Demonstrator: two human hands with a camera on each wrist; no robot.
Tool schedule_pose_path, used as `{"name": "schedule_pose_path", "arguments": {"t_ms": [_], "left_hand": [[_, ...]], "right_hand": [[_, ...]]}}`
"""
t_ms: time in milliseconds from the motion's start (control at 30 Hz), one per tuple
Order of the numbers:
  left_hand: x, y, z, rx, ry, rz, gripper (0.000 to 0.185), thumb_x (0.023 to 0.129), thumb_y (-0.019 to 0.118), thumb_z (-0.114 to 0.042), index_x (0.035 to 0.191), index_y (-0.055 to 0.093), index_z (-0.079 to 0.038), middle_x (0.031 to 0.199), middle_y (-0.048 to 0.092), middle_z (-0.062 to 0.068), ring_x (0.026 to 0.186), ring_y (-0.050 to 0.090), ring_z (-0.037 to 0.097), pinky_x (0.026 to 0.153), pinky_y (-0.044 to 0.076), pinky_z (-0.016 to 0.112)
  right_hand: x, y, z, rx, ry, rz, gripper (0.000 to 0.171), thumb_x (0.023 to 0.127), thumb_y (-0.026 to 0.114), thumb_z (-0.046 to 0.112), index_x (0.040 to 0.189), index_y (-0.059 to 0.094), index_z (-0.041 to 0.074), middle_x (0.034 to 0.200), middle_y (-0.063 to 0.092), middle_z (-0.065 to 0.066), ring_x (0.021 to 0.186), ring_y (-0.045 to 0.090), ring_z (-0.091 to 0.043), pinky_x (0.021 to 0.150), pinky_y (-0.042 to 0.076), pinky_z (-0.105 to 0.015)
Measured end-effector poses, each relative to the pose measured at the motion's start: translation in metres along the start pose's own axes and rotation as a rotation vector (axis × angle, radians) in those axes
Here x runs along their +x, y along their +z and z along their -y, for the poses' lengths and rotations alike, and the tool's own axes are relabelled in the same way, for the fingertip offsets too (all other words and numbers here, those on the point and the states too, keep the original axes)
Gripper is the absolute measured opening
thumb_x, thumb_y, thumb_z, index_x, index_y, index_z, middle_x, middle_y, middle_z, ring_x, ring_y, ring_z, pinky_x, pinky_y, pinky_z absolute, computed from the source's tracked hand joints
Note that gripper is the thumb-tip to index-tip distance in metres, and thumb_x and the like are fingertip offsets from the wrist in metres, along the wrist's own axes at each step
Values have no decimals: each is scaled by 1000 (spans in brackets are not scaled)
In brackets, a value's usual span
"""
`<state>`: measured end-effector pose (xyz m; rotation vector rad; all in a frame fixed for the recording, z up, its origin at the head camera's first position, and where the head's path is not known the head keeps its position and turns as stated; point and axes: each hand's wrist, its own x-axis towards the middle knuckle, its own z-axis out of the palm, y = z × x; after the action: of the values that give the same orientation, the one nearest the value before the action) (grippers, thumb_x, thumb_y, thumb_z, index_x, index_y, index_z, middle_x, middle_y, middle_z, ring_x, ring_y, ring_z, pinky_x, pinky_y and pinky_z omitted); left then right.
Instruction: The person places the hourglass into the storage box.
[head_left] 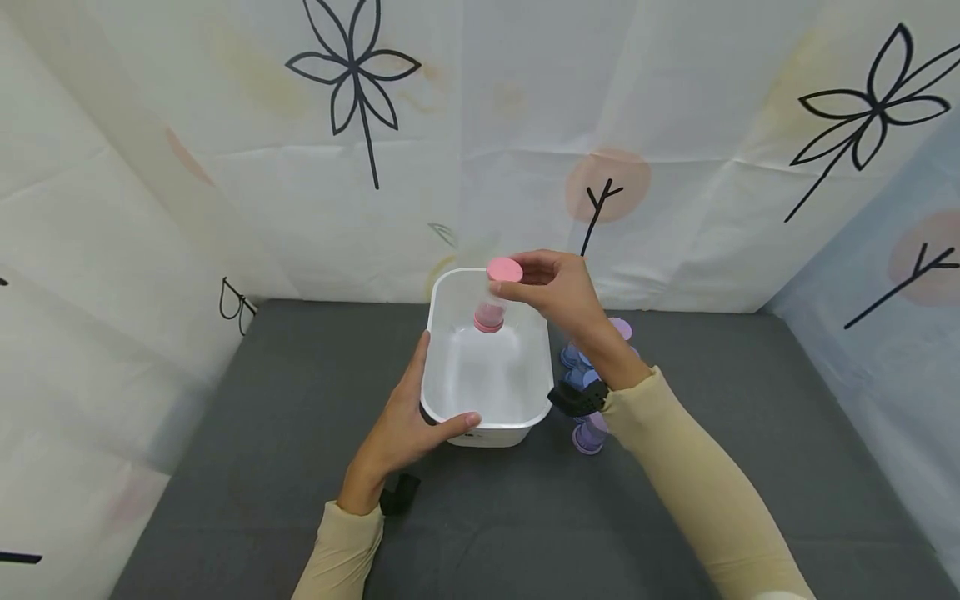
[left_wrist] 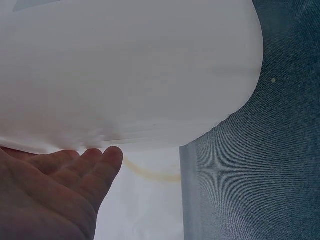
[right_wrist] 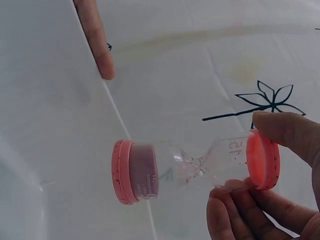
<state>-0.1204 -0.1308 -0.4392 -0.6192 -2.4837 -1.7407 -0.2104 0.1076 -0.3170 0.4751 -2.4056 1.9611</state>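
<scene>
Grey worktop (head_left: 300, 467): left hand (head_left: 405, 429) grips white tub (head_left: 450, 333) rim; right hand (head_left: 558, 292) pinches pink sand timer (head_left: 495, 300) above it. Keep tub braced, lower timer upright.

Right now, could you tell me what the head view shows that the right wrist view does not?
Only the head view shows the left hand gripping the white tub's rim, and purple sand timers on the grey mat. Only the right wrist view shows the pink sand gathered in the far bulb. Both show the right hand pinching the pink sand timer by one cap.
</scene>
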Motion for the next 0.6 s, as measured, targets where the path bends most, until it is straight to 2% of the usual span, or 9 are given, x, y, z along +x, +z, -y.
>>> {"name": "schedule_pose_path", "arguments": {"t_ms": [133, 267, 400, 500, 600], "left_hand": [[0, 0, -1, 2, -6, -4, 124, 79, 88, -35, 164, -2, -24, 168, 13, -5, 144, 33, 21, 112, 32, 55], [1, 1, 0, -13, 15, -3, 124, 79, 89, -33, 164, -1, -24, 167, 16, -3, 139, 40, 26, 107, 38, 57], [2, 0, 0, -40, 34, 7, 123, 80, 88, -28, 165, -1, -24, 166, 20, -4, 134, 45, 33, 102, 41, 62], [2, 0, 1, -46, 19, 9, 123, 80, 88, -29, 165, -1, -24, 166, 19, -6, 135, 44, 36, 102, 41, 63], [1, 0, 1, -44, 10, 8, 122, 80, 88, -30, 164, -1, -25, 166, 18, -5, 136, 44, 34, 103, 41, 62]], "right_hand": [[14, 15, -11, 19, 41, -22, 41, 81, 86, 12, 117, 72, 0, 107, 73, -12, 95, 70, -22, 85, 54, -33], [23, 29, -21, 17, 84, -30, 41, 80, 87, 11, 116, 73, -1, 105, 73, -13, 94, 69, -22, 85, 53, -33], [28, 41, -31, -15, 146, -44, 41, 79, 88, 13, 115, 73, 0, 104, 73, -12, 94, 68, -22, 86, 53, -34], [32, 48, -38, -43, 201, -58, 41, 78, 88, 15, 114, 74, 1, 103, 73, -11, 94, 66, -22, 86, 52, -34], [36, 54, -44, -70, 245, -68, 40, 77, 89, 15, 112, 75, 2, 102, 73, -10, 94, 65, -21, 86, 51, -34]]}}
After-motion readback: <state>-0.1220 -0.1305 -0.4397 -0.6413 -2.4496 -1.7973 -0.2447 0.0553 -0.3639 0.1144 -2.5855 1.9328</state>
